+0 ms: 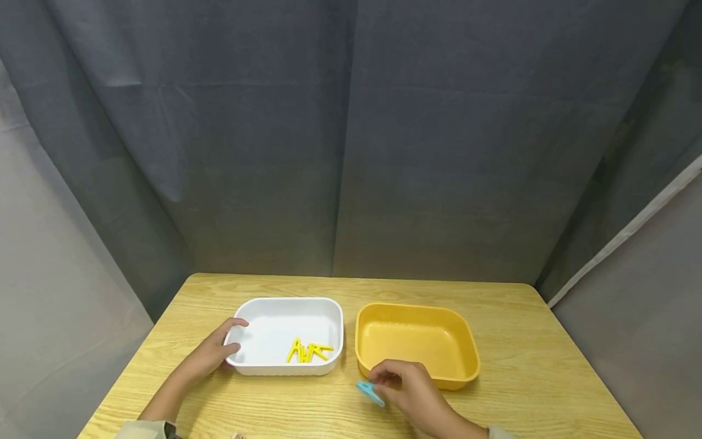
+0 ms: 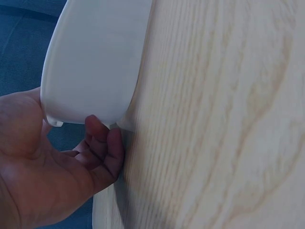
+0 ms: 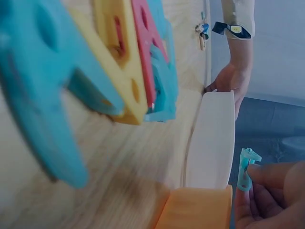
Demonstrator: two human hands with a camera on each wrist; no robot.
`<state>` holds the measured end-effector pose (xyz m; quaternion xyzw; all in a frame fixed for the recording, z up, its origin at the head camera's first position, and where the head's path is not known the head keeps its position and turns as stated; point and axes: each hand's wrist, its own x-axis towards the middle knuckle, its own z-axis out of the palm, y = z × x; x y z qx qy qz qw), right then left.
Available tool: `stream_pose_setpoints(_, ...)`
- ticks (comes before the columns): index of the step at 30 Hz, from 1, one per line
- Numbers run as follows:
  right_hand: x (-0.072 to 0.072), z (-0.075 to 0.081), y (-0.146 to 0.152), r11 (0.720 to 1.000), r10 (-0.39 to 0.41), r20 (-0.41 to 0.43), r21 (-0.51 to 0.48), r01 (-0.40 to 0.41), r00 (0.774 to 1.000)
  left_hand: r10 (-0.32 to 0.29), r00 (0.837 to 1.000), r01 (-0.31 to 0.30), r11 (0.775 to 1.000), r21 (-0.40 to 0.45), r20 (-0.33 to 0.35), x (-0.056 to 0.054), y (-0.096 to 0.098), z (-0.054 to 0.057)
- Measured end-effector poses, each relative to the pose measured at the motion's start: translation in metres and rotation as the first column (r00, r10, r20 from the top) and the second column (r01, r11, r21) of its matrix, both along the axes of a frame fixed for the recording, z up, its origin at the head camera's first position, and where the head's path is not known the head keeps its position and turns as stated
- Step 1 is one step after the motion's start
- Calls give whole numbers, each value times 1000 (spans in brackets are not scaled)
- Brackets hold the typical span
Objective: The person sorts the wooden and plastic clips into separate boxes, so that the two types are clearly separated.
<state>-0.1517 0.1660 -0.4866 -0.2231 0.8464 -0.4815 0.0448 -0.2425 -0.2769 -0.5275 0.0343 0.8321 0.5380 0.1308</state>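
My left hand (image 1: pixel 205 355) holds the left end of a white tray (image 1: pixel 263 326), thumb and a finger over its rim. In the left wrist view, the other fingers (image 2: pixel 105 157) curl beside the tray's end. Several yellow clothespins (image 1: pixel 295 350) lie in the tray's front right part. My right hand (image 1: pixel 414 393) pinches a light blue clothespin (image 1: pixel 370 393) between thumb and finger, just in front of a yellow tray (image 1: pixel 417 338). The right wrist view also shows this clothespin (image 3: pixel 244 171) in the fingertips, above table level.
In the right wrist view, blue (image 3: pixel 43 71), yellow (image 3: pixel 121 57) and red (image 3: pixel 147 43) clothespins lie on the table close to the camera. Small objects (image 3: pixel 202 33) sit farther off near the left forearm. Grey curtains (image 1: pixel 340 152) surround the wooden table (image 1: pixel 526 353).
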Motion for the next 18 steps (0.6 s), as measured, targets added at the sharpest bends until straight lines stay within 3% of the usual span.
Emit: stream_pose_setpoints(18, -27, 5, -28, 999, -37, -91, 10, 38, 995, -2, 1000, 2, 1000, -14, -11, -1, 0, -2)
